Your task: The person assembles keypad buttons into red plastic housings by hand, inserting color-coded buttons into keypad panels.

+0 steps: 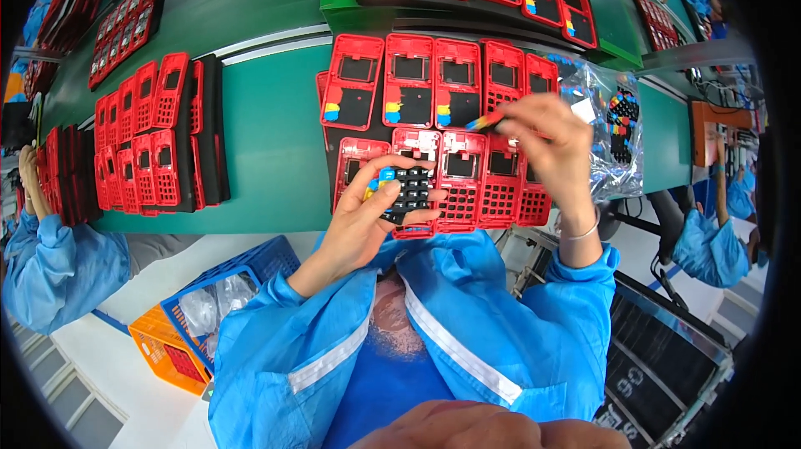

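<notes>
Black, rubbery-looking keypad (412, 192) rests in the left hand (367, 207), thumb pressing its blue-and-yellow end, fingers curled beneath to the far edge; rows of raised keys face up. At its two o'clock, the right hand (542, 128), slightly blurred, pinches a smaller strip (482, 122) tipped blue, yellow and red. Both pieces should be light and bendy, slightly grippy, safest held by their edges. Red housings (460, 190) spread from twelve to three o'clock across the green table (275, 132); a clear bag (605, 182) of keypads lies towards three, more housings (171, 157) near nine.
</notes>
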Motion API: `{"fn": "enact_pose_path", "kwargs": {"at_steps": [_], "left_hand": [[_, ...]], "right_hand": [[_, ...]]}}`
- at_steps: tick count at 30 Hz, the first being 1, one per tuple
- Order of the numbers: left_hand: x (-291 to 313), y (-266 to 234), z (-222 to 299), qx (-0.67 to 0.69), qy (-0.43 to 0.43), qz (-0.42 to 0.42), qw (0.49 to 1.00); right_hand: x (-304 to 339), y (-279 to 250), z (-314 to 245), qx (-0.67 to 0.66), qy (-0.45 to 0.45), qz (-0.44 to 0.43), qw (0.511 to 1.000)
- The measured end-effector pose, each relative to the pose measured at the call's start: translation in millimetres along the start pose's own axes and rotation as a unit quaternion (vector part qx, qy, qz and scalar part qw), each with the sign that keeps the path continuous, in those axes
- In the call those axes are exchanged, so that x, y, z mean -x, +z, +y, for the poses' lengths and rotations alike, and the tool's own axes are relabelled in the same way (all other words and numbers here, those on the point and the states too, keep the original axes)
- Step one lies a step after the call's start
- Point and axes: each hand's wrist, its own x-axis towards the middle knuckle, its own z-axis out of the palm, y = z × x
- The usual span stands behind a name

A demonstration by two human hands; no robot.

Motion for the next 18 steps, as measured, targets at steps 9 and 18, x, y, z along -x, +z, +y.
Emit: {"fn": "enact_pose_path", "kwargs": {"at_steps": [9, 18], "left_hand": [[-2, 3, -3, -0.017, -0.004, -0.014, 1.000], [-3, 6, -7, -0.025, 0.001, -0.015, 1.000]], "right_hand": [[-1, -2, 54, 0.027, 0.044, -0.045, 0.998], [-2, 14, 60, 0.149, -0.051, -0.001, 0.988]]}}
